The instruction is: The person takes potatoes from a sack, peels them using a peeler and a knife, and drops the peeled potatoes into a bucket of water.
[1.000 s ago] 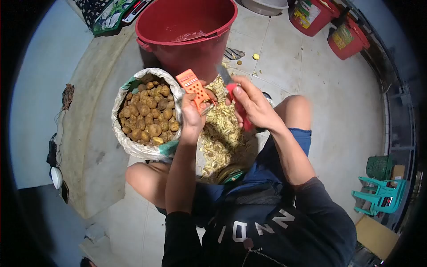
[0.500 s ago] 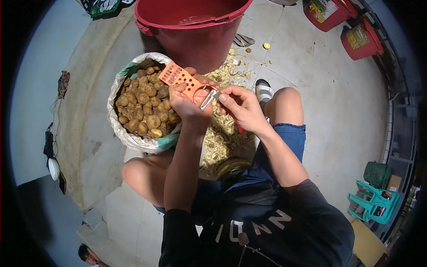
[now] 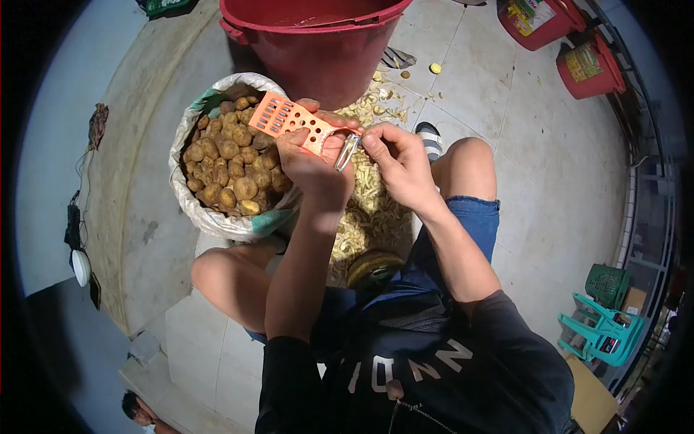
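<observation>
My left hand (image 3: 314, 155) is wrapped round an orange peeler-grater (image 3: 293, 124), whose slotted end points to the upper left. At its other end the metal blade (image 3: 348, 152) is pinched by the fingertips of my right hand (image 3: 401, 160). The red-handled knife seen before does not show now. Left of my hands stands a white sack (image 3: 189, 206) of unpeeled potatoes (image 3: 228, 150), its rim rolled open. Pale peelings (image 3: 365, 224) lie heaped below my hands, between my legs.
A big red tub (image 3: 318, 61) stands beyond the sack. Two red buckets (image 3: 535, 22) (image 3: 587, 66) are at the upper right. A teal stool (image 3: 603, 329) and green basket (image 3: 607, 284) stand at the right edge. A person (image 3: 141, 412) is at the lower left.
The red-handled knife, raised in my right hand a second ago, has gone from view. My right fingers have come to the peeler's blade. The view has shifted, with the tub now higher.
</observation>
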The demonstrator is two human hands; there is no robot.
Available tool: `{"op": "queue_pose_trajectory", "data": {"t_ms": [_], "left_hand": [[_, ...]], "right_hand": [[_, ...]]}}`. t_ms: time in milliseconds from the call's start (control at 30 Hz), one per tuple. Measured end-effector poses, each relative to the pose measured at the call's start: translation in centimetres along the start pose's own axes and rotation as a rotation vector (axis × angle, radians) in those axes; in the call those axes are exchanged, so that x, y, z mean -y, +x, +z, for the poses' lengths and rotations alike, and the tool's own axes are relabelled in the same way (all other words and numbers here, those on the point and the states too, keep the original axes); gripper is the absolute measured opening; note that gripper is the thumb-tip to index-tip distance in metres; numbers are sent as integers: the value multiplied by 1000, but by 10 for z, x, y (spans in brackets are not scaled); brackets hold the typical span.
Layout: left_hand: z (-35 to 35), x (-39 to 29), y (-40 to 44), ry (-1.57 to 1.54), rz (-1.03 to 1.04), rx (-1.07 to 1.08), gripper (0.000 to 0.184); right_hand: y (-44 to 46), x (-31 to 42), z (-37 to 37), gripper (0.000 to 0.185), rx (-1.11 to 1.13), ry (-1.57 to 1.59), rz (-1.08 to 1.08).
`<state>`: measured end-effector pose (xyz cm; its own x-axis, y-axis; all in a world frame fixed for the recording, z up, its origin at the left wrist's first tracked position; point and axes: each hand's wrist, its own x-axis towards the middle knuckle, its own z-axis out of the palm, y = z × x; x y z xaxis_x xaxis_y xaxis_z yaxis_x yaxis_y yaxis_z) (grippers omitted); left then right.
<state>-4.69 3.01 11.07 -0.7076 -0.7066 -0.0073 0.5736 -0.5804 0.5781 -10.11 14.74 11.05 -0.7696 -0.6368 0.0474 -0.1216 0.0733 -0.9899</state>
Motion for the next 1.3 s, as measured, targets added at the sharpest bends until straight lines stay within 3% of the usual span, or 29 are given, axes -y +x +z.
{"op": "queue_pose_trajectory", "data": {"t_ms": [233, 1300], "left_hand": [[1, 5, -2, -13, 55, 22, 42], [2, 1, -7, -89, 6, -16, 41]], "right_hand": [[0, 15, -1, 21, -99, -269, -237], [-5, 20, 2, 16, -118, -275, -289]]}}
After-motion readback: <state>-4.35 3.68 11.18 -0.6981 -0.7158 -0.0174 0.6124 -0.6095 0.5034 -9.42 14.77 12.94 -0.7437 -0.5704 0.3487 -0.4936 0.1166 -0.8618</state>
